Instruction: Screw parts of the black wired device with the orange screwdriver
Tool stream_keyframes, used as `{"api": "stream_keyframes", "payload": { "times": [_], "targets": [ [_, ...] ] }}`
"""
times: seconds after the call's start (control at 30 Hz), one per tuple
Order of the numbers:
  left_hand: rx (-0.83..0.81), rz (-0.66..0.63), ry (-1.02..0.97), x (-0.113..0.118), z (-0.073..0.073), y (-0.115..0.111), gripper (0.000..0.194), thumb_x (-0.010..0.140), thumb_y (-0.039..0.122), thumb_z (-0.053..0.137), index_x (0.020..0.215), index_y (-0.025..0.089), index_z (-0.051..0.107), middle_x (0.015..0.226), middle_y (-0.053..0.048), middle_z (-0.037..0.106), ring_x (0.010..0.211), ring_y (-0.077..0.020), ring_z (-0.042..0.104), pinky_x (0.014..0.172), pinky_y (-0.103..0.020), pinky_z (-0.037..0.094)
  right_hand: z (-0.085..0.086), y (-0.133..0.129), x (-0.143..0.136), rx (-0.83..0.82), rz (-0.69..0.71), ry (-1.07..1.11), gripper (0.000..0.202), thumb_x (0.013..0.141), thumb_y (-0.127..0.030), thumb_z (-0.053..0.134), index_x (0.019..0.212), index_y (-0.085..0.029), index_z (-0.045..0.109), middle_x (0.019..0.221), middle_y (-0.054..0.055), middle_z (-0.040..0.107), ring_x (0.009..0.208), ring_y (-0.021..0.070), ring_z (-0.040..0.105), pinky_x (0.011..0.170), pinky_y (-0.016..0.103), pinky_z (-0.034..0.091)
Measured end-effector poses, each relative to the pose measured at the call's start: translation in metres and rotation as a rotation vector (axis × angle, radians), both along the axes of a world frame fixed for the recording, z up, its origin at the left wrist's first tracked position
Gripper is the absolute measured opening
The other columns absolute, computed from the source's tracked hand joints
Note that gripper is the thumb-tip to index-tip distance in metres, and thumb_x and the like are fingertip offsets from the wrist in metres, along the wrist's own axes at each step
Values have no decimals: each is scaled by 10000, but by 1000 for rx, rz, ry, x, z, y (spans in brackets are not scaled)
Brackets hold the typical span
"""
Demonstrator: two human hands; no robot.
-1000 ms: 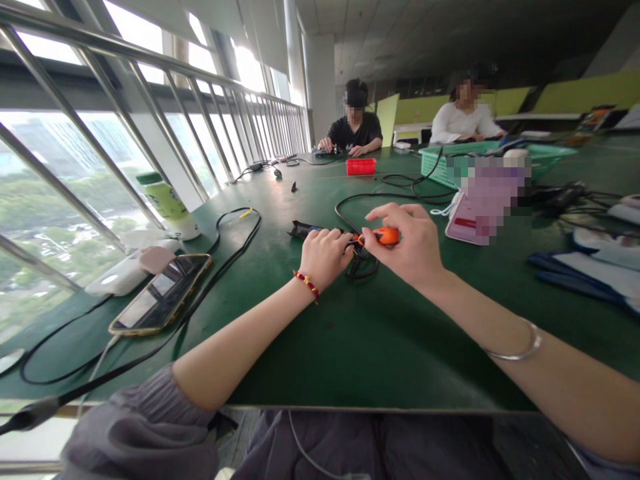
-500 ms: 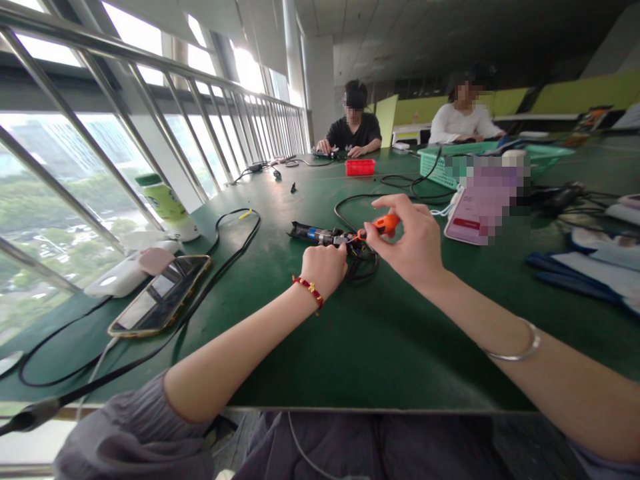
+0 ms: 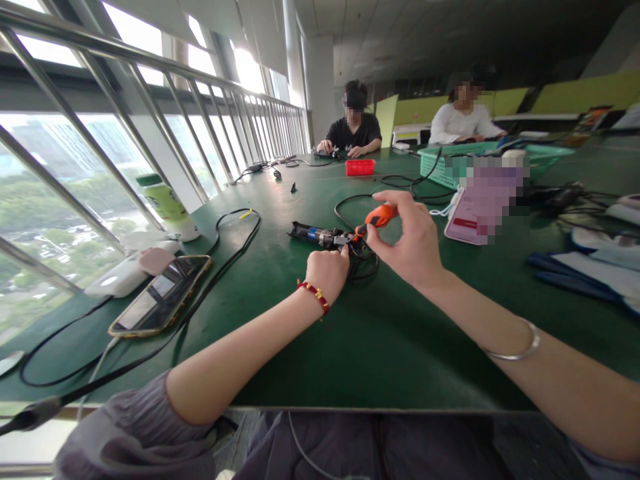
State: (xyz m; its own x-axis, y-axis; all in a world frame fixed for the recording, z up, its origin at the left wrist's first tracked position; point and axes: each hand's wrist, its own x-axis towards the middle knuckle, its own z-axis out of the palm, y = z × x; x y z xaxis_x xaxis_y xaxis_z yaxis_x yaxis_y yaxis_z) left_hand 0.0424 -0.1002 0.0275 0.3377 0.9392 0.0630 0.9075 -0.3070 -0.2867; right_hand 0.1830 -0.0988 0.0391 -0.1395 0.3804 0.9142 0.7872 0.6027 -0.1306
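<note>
My right hand (image 3: 413,233) grips an orange-and-black screwdriver (image 3: 381,216) between thumb and fingers, its handle tilted up to the right. The screwdriver's lower end points down at a dark, elongated device (image 3: 314,233) with a blue band and exposed wires at its right end. Closed against that device is my left hand (image 3: 327,270), with its thumb and fingertips at the wired end; the fingers are mostly hidden behind the fist. A black cable (image 3: 345,201) curves over the green table behind the device.
On the left lie a smartphone (image 3: 161,297), a white power bank (image 3: 117,275) and a green-lidded cup (image 3: 170,208). Farther back are a red tray (image 3: 360,168), a green basket (image 3: 440,170) and a pink-screened phone (image 3: 467,217). Gloves (image 3: 590,267) lie at right. Two people sit across.
The screwdriver handle has tipped more upright and shifted slightly left in my right hand. My left wrist has moved a little to the right and down.
</note>
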Motion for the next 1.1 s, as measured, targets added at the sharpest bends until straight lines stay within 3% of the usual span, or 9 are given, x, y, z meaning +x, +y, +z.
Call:
{"api": "stream_keyframes", "payload": {
  "times": [0.17, 0.37, 0.53, 0.73, 0.93, 1.1],
  "targets": [
    [-53, 21, 32, 2, -2, -2, 510, 906, 126, 362, 1409, 97, 280, 911, -149, 680, 859, -218, 656, 629, -263, 417, -1, 0, 0, -33, -65, -19, 136, 772, -319, 555, 853, -215, 584, 580, -14, 580, 616, 180, 529, 740, 331, 443],
    [-65, 23, 27, 2, -5, -2, 505, 913, 130, 344, 1409, 79, 270, 967, -167, 662, 899, -220, 643, 647, -265, 418, 0, 0, 0, 14, -10, -23, 291, 755, -265, 544, 1036, -188, 543, 846, 36, 643, 716, 179, 554, 749, 313, 447],
    [-97, 63, 19, 4, -6, -1, 513, 913, 100, 290, 1422, 85, 227, 1005, -174, 641, 903, -218, 639, 650, -275, 422, -2, 0, -1, -47, -67, -4, 146, 777, -340, 550, 855, -220, 576, 592, -8, 584, 643, 187, 534, 724, 325, 437],
    [-129, 95, 22, 6, -4, -4, 536, 902, 69, 252, 1433, 106, 189, 1027, -186, 623, 899, -229, 639, 635, -290, 430, 0, -1, -1, 0, -18, 16, 294, 764, -265, 537, 1050, -197, 519, 826, 30, 637, 691, 174, 555, 728, 317, 440],
    [-129, 98, 18, 7, -3, -6, 543, 896, 60, 249, 1432, 84, 170, 1015, -195, 624, 898, -229, 638, 638, -291, 441, -2, 0, -1, -47, -63, 7, 193, 776, -354, 561, 903, -208, 570, 547, -23, 552, 625, 179, 528, 734, 317, 434],
    [-119, 100, 13, 7, -2, -7, 548, 890, 55, 253, 1432, 93, 182, 1012, -200, 627, 898, -233, 637, 642, -300, 444, -1, -1, -1, 6, 0, 2, 301, 757, -256, 548, 1051, -191, 523, 865, 35, 644, 720, 176, 547, 746, 311, 438]
  ]
}}
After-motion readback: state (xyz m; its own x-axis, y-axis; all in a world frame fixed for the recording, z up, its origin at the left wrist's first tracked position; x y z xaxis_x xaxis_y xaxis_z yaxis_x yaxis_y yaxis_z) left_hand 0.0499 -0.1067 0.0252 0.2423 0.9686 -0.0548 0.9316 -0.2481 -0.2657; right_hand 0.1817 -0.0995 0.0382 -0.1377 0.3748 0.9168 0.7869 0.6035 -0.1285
